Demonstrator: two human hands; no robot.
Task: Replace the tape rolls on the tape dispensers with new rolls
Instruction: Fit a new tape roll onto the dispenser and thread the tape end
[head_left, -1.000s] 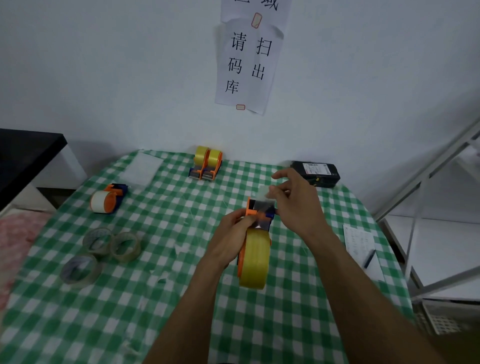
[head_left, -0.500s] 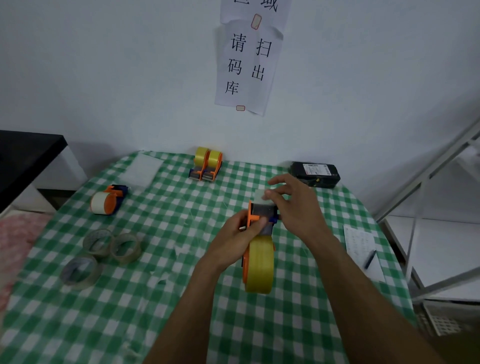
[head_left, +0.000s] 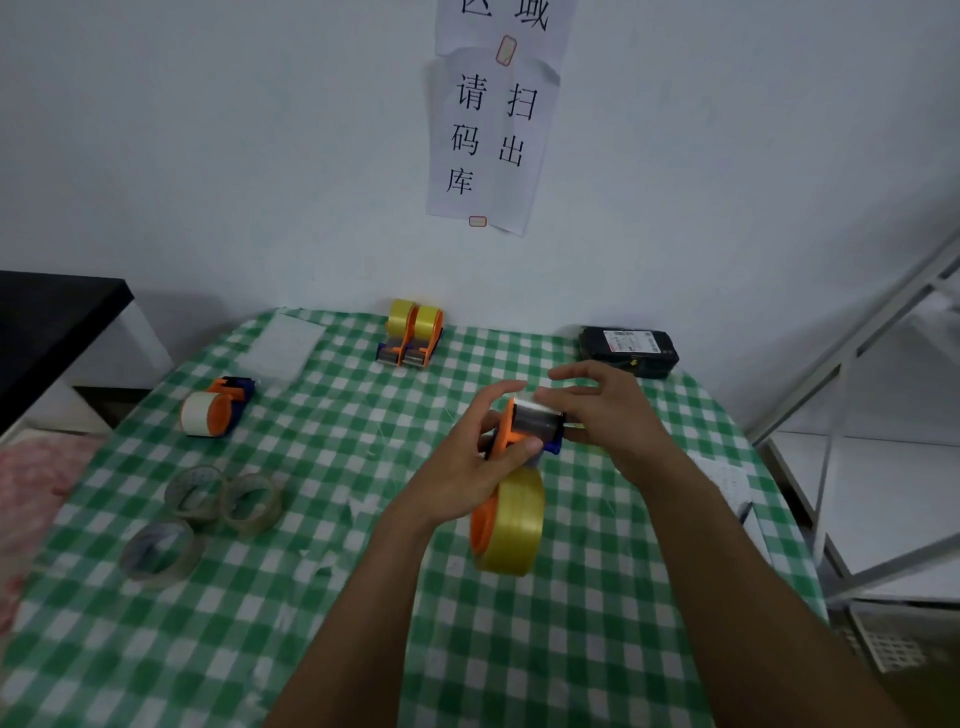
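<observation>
Along the far edge of the table stand two orange tape dispensers (head_left: 413, 335) side by side, both loaded with yellow rolls. A third dispenser (head_left: 213, 408) with a pale roll lies to the left, and three clear tape rolls (head_left: 208, 512) sit near the left edge. A black parcel (head_left: 628, 351) rests at the far right, just behind the hands, and nothing lies between the camera and the work. The left hand (head_left: 467, 467) clasps the orange dispenser (head_left: 524, 431) by its body, thumb across the front, holding it above the middle of the table with its yellow tape roll (head_left: 511, 525) hanging low. The right hand (head_left: 608, 410) has its fingers loosely spread, grasping nothing. One fingertip touches the cutter end, though whether a tape end lies under it is too blurred to tell. The table wears a green-and-white checked cloth (head_left: 322, 613). Behind it is a white wall with a paper notice (head_left: 491, 135), and a white metal rack (head_left: 857, 364) stands at the right.
</observation>
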